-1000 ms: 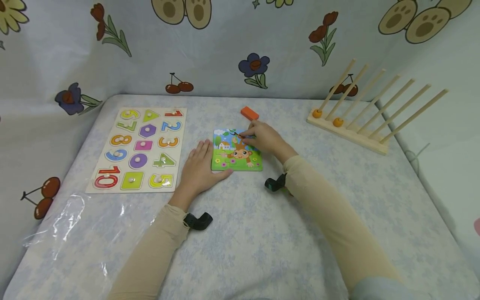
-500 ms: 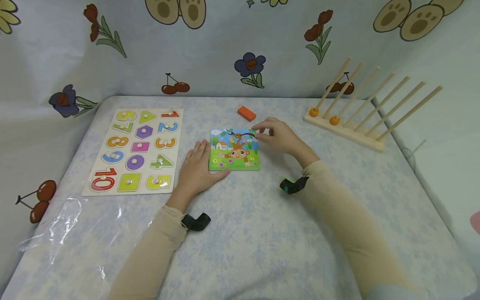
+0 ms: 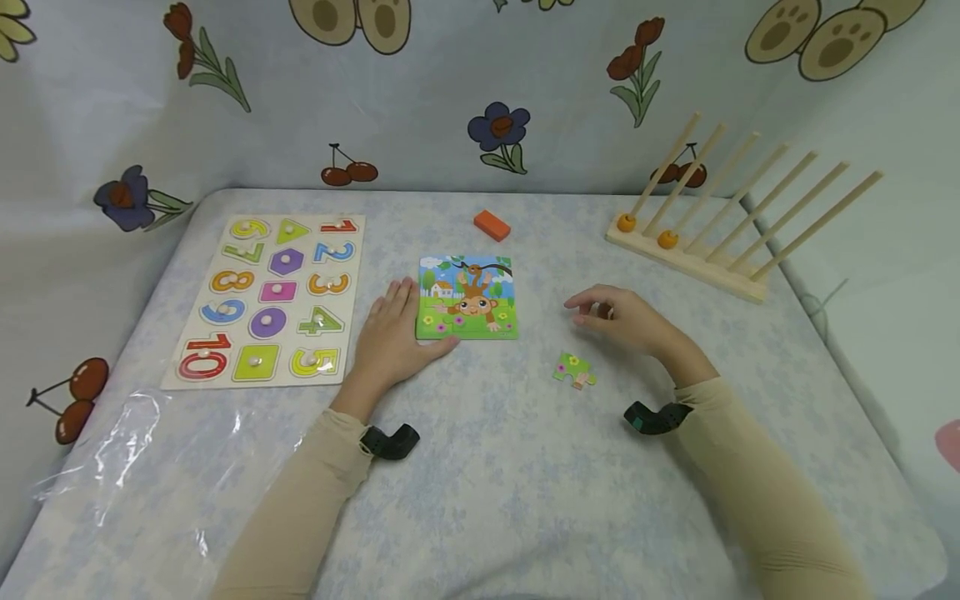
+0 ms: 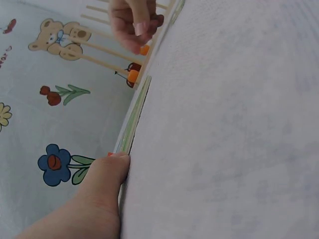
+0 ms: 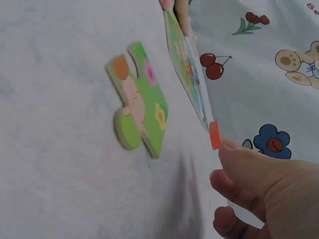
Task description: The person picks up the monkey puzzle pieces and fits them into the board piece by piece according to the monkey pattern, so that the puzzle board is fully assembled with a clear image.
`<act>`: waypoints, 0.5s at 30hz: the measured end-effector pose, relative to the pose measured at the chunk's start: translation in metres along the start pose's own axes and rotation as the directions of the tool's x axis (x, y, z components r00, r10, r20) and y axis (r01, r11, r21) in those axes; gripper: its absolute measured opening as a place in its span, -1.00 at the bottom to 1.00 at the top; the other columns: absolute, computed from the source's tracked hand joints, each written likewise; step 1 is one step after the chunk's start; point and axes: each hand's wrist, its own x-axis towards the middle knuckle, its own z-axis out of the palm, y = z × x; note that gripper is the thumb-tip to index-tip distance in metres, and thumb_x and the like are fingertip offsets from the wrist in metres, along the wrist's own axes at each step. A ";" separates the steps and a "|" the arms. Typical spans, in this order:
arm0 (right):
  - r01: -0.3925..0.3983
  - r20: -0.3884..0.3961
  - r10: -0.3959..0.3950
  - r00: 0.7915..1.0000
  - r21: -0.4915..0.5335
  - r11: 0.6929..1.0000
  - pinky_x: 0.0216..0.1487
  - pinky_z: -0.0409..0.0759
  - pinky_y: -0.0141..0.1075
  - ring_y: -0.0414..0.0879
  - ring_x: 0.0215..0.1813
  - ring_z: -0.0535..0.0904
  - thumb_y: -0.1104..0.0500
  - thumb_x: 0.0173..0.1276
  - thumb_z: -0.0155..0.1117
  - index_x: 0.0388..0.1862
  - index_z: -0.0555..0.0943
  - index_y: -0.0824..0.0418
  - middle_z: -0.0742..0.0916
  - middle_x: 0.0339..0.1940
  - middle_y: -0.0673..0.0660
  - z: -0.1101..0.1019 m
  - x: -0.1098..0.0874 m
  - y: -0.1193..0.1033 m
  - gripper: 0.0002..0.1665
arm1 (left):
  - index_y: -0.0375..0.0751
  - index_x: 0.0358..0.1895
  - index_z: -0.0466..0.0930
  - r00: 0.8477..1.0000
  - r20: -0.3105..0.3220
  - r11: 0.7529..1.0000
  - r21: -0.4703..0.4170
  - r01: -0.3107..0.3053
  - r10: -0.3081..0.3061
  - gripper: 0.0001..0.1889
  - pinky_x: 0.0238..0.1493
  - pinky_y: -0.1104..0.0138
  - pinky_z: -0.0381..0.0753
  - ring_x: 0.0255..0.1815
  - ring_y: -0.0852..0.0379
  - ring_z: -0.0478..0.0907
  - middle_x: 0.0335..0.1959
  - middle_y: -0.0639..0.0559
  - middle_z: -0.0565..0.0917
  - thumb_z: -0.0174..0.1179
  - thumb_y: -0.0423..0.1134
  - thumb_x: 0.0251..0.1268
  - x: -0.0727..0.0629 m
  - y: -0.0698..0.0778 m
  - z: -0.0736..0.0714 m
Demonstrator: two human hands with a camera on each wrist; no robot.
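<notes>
A square monkey jigsaw puzzle [image 3: 468, 298] lies on the table, its picture showing a monkey hanging from a branch. My left hand [image 3: 390, 342] rests flat along the puzzle's left edge, thumb at the lower edge; the left wrist view shows that thumb [image 4: 102, 181] against the thin side. My right hand [image 3: 626, 321] hovers to the right of the puzzle, fingers loosely bent with nothing between them. Just below and left of it lies a loose green jigsaw piece [image 3: 575, 369] with flowers on it, seen large and untouched in the right wrist view [image 5: 142, 102].
An orange block [image 3: 492, 225] lies behind the puzzle. To the left is a number-and-shape peg board [image 3: 300, 237], with clear plastic wrap [image 3: 135, 442] near it. At the back right stands a wooden rack [image 3: 690, 265] with upright rods and two orange beads.
My right hand has left the puzzle's upper right and moved right and toward me. The loose piece, earlier mostly hidden by the right wrist, now shows fully. The left hand stays put.
</notes>
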 end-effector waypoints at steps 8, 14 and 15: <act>-0.020 0.112 0.019 0.993 0.011 1.000 -0.24 0.51 -0.34 -0.08 -0.22 0.47 0.00 0.38 0.34 0.05 0.67 -0.04 0.64 -0.22 -0.02 0.010 -0.024 0.000 -0.72 | -0.27 0.60 -0.15 1.000 0.010 1.000 -0.007 0.006 -0.006 0.24 0.65 0.04 -0.19 0.68 -0.06 -0.25 0.66 -0.12 -0.10 0.08 0.55 0.08 0.000 0.001 -0.001; 0.000 0.154 0.001 0.988 -0.006 1.000 -0.24 0.48 -0.35 -0.09 -0.22 0.44 -0.05 0.27 0.44 -0.05 0.66 -0.04 0.60 -0.25 -0.01 0.014 -0.030 -0.002 -0.70 | -0.27 0.61 -0.16 1.000 0.011 1.000 -0.005 0.009 -0.009 0.25 0.65 0.04 -0.19 0.68 -0.06 -0.25 0.66 -0.11 -0.11 0.08 0.56 0.07 0.000 0.001 -0.001; -0.001 0.160 0.001 0.987 -0.002 1.000 -0.23 0.47 -0.34 -0.09 -0.22 0.44 -0.07 0.24 0.46 -0.07 0.65 -0.05 0.59 -0.24 0.00 0.015 -0.031 -0.002 -0.68 | -0.27 0.61 -0.16 1.000 0.012 1.000 -0.004 0.008 -0.008 0.25 0.65 0.03 -0.19 0.68 -0.06 -0.25 0.66 -0.11 -0.11 0.08 0.55 0.07 0.000 0.001 -0.001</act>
